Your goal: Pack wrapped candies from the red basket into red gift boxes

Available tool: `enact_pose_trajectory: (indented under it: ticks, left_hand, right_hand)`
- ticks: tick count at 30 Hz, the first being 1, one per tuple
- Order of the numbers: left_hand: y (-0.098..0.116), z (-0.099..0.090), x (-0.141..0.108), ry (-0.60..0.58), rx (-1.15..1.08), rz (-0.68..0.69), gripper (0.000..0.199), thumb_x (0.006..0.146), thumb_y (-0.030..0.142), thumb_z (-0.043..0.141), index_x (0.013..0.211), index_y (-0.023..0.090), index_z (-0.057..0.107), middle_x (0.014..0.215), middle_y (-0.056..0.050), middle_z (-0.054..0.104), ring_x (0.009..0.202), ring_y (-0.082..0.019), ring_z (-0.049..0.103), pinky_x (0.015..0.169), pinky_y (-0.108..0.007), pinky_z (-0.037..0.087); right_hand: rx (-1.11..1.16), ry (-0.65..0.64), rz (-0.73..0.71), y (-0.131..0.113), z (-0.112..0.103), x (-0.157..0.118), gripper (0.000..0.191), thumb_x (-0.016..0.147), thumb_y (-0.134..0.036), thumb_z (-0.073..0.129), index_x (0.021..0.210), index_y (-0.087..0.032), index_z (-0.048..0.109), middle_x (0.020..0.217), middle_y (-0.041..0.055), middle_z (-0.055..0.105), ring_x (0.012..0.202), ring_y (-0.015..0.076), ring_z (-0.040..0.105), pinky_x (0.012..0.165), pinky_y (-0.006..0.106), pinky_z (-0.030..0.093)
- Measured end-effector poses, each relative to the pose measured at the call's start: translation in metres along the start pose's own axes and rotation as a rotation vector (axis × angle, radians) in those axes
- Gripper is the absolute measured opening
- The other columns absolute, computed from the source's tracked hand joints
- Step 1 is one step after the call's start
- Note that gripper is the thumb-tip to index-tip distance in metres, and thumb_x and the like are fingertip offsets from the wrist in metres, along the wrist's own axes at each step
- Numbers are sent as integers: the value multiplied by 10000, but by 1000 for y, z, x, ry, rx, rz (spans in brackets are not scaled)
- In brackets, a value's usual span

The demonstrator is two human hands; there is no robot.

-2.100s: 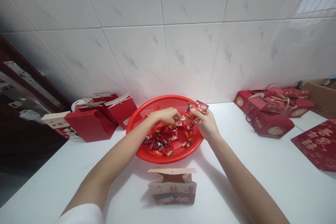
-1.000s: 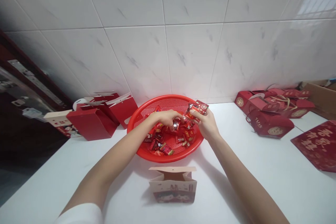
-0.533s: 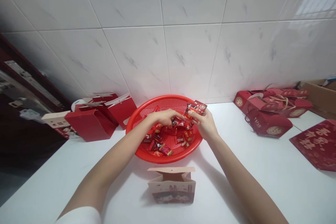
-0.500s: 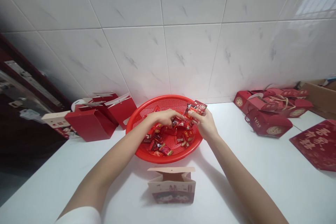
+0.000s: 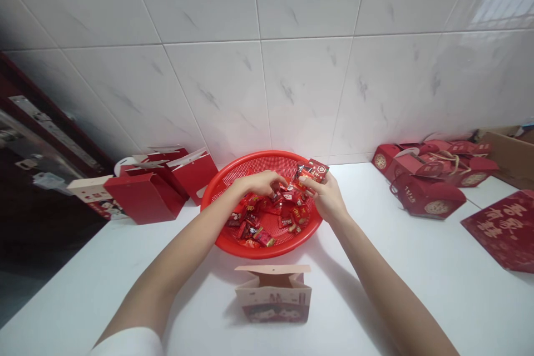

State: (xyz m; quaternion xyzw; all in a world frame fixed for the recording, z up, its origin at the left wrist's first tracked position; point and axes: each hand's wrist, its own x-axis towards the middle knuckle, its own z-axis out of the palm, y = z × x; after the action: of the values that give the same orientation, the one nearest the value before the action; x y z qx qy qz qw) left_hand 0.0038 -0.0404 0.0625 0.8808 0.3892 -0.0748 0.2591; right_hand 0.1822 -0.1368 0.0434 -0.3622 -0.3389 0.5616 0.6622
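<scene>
A red plastic colander point(image 5: 220, 247) holds several wrapped candies point(image 5: 250, 231) in red foil. My left hand point(image 5: 263, 182) reaches in over its left rim, fingers curled down among the candies near the middle. Its fingertips are partly hidden, and what they pinch I cannot make out. At the right rim, my right hand point(image 5: 329, 196) is closed around a small bunch of wrapped candies point(image 5: 307, 171), which stick up past the thumb. Nearer to me stands a pale paper gift box point(image 5: 275, 300) with a printed front, its top open.
Red gift boxes point(image 5: 142, 198) and a cream printed box point(image 5: 94, 189) stand at the left. Red handled boxes point(image 5: 429, 194) cluster at the right, by a flat dark-red piece with gold writing point(image 5: 500, 228) and a brown carton point(image 5: 509, 156). A tiled wall point(image 5: 308, 94) rises behind.
My left hand's fingers have drawn back slightly and curled more over the candies. My right hand keeps its bunch of candies in nearly the same place.
</scene>
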Motion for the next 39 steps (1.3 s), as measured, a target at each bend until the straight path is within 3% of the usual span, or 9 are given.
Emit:
enact_pose_trajectory:
  ticks: [13,20,22,25,27,29,34,37,39]
  left_hand:
    - [4,1,-3,9,38,-9,536,696,-17,552,1175,172,703,985,-44,780,925,-185,717,720,-189,489]
    - [2,0,-3,22,27,-18,401,745,74,627,1123,177,713,968,-46,779,915,-200,711,751,-215,492]
    - [1,0,-3,83,0,14,351,779,128,637,1119,171,710,978,-53,775,927,-202,704,780,-228,492]
    - [0,-3,-1,324,-153,123,321,878,282,589,1148,139,688,1078,-87,747,949,-200,678,832,-266,494]
    - [3,-5,0,487,-306,175,388,932,409,519,1129,116,681,1080,-101,729,922,-193,659,830,-288,498]
    - [6,-6,0,549,-436,196,469,926,519,511,1069,109,689,1014,-95,724,890,-187,642,823,-302,499]
    - [18,-6,-4,463,-608,294,499,802,566,691,1019,116,699,980,-88,726,908,-201,642,841,-329,505]
    - [18,-7,-7,428,-612,297,496,811,580,669,995,121,688,962,-84,725,882,-191,644,837,-327,510]
    - [15,-9,-8,359,-595,227,500,849,612,589,930,126,674,904,-75,722,830,-181,650,818,-326,520]
  right_hand:
    - [0,-40,-1,1,1,0,416,500,-142,823,864,-203,630,764,-24,710,683,170,645,657,314,546]
    - [2,-64,1,0,0,0,416,515,-159,835,884,-206,650,813,-7,734,690,171,655,620,295,534]
    - [14,-76,5,1,0,1,426,522,-166,846,902,-206,658,850,2,745,723,180,671,650,307,549]
    - [24,-79,26,2,-1,1,472,525,-180,865,954,-209,669,920,18,758,818,205,698,700,322,570]
    - [30,-71,29,2,-1,1,493,524,-189,875,973,-210,671,946,25,761,864,217,703,715,325,577]
    - [33,-67,22,2,-1,1,495,526,-199,882,974,-210,671,953,29,762,880,222,703,722,329,582]
    - [5,-104,17,0,-1,0,494,533,-212,888,980,-210,677,920,23,761,856,230,703,736,356,587]
    - [-6,-119,12,0,-1,-1,484,541,-216,889,980,-203,685,920,24,765,858,231,706,765,363,584]
    - [-13,-119,-15,1,-1,0,459,559,-229,886,974,-198,693,940,33,770,876,232,709,792,366,580]
